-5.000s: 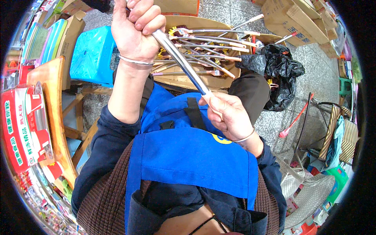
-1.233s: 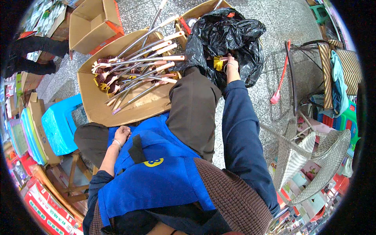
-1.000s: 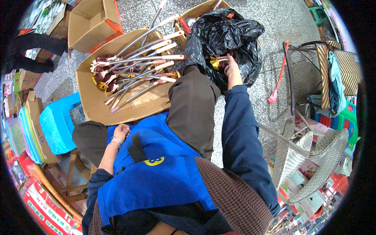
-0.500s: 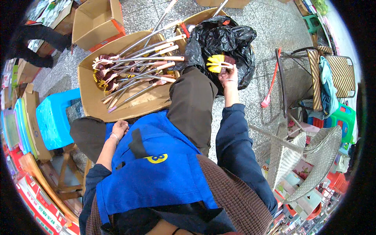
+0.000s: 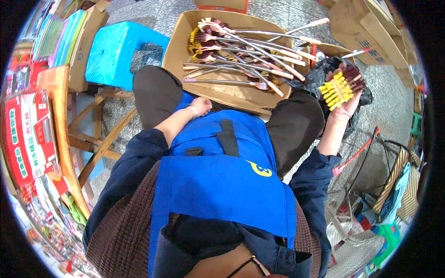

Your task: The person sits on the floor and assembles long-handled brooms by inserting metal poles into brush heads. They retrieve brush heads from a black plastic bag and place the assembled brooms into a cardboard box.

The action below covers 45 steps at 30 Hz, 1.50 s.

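Observation:
My right hand (image 5: 348, 105) holds up a brush head (image 5: 337, 91) with yellow and dark maroon bristles turned upward. The hand is around its underside, so the back of the head is hidden. Beneath it a black plastic bag (image 5: 363, 96) is partly covered by my hand and wrist. My left hand (image 5: 201, 106) rests against the blue apron (image 5: 222, 185) on my lap, its fingers curled in and nothing visible in them. Just beyond my knees is a cardboard box (image 5: 176, 50) with several long-handled brushes (image 5: 259, 53), their bristles to the left and metal handles pointing right.
Left of the box stands a blue plastic stool (image 5: 109, 53), above a wooden frame (image 5: 109, 95). Another cardboard box (image 5: 366, 32) sits at the far right. A red-handled tool (image 5: 356, 154) lies on the floor beside a folding chair (image 5: 394, 185).
The view has swung left, so the scene sits farther right. My right hand has turned the brush head from bristles sideways to bristles up. The left hand stays on my lap.

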Available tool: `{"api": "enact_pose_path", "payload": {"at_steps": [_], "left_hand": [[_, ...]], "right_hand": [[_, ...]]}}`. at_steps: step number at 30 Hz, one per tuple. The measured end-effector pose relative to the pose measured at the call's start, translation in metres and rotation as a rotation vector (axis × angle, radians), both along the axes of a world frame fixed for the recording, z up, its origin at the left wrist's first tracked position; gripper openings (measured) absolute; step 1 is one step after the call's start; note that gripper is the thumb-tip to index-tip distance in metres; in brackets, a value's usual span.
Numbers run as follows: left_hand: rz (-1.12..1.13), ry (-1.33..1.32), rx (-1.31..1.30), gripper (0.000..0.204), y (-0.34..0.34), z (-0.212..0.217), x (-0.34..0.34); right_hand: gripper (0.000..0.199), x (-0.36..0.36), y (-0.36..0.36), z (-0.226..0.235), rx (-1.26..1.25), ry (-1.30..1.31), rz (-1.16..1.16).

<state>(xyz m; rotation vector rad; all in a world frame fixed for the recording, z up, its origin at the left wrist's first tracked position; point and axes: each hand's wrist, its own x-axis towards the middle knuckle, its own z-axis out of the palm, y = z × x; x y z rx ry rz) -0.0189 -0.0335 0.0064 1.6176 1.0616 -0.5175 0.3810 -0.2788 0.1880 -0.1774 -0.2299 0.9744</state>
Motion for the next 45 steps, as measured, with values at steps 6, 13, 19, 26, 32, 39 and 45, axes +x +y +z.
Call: {"api": "enact_pose_path", "payload": {"at_steps": [6,13,19,26,32,39,45], "left_hand": [[0.036,-0.013,-0.032,0.017,-0.003,0.004,0.012],[0.027,0.149,-0.376,0.025,0.04,0.005,0.046],[-0.179,-0.021,0.195,0.022,0.093,-0.045,0.079],[-0.661,0.365,0.513,0.043,0.143,-0.108,0.085],[-0.642,0.38,0.524,0.046,0.161,-0.128,0.093],[-0.789,0.644,0.298,0.045,0.134,-0.137,0.08],[-0.679,0.55,0.292,0.047,0.096,-0.127,0.054]], "right_hand": [[0.03,-0.026,0.108,-0.032,-0.474,-0.1,-0.171],[0.029,-0.066,0.151,-0.055,-0.962,-0.002,-0.144],[0.035,-0.068,0.169,-0.049,-0.979,-0.027,-0.054],[0.029,-0.041,0.163,-0.049,-1.172,-0.068,-0.344],[0.028,-0.036,0.16,-0.057,-1.154,0.0,-0.388],[0.013,-0.033,0.16,-0.055,-1.056,-0.017,-0.314],[0.015,-0.034,0.152,-0.064,-1.003,0.006,-0.285]]}}
